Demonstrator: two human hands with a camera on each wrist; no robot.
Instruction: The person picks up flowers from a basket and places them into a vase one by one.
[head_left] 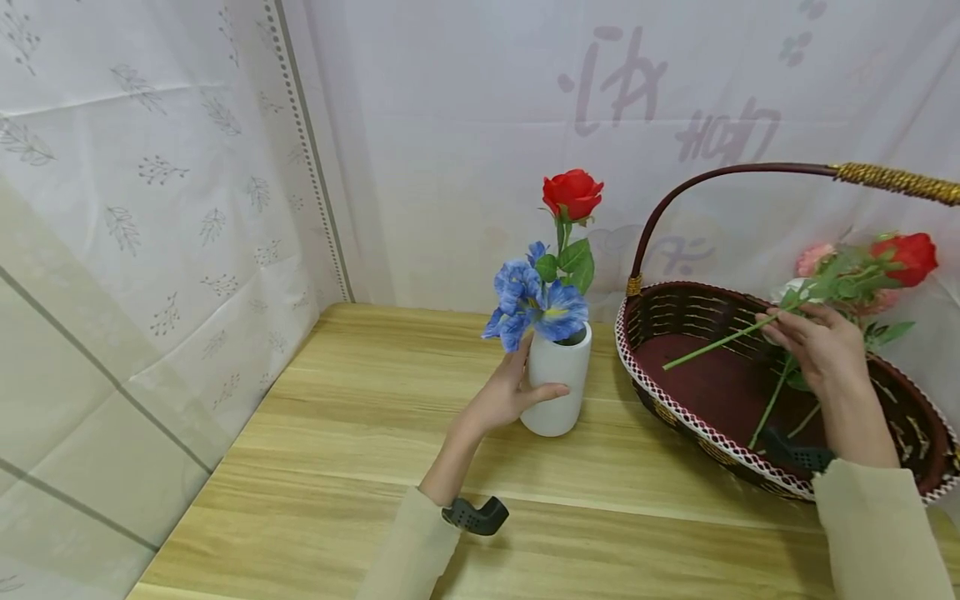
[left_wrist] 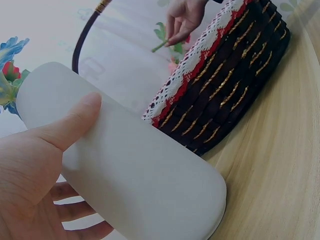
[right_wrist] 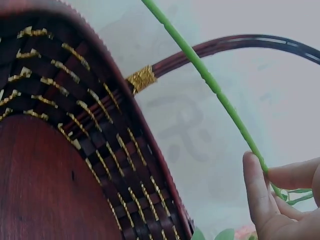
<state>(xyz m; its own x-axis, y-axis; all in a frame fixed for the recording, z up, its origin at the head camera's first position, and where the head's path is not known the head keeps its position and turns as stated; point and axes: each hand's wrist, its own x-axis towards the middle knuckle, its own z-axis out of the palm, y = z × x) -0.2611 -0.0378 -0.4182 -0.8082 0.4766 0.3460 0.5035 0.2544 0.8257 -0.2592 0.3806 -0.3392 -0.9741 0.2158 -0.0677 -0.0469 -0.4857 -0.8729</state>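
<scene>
A white vase point(head_left: 553, 392) stands upright on the wooden table, holding a red rose point(head_left: 573, 195) and blue flowers point(head_left: 534, 302). My left hand point(head_left: 508, 393) grips its side, the thumb across the front and the other fingers behind, as the left wrist view also shows. Over the basket point(head_left: 701, 433), my right hand point(head_left: 825, 343) pinches the green stem point(right_wrist: 220, 95) of another red rose point(head_left: 906, 258). That stem slants down to the left, its cut end above the basket's inside. Part of the rose's leaves is hidden behind the right hand.
Pink flowers point(head_left: 816, 258) and more stems lie in the basket's right part. The basket's arched handle point(head_left: 720, 171) rises above it. A printed white cloth point(head_left: 450, 150) hangs behind the wooden table point(head_left: 337, 467), and another cloth hangs on the left.
</scene>
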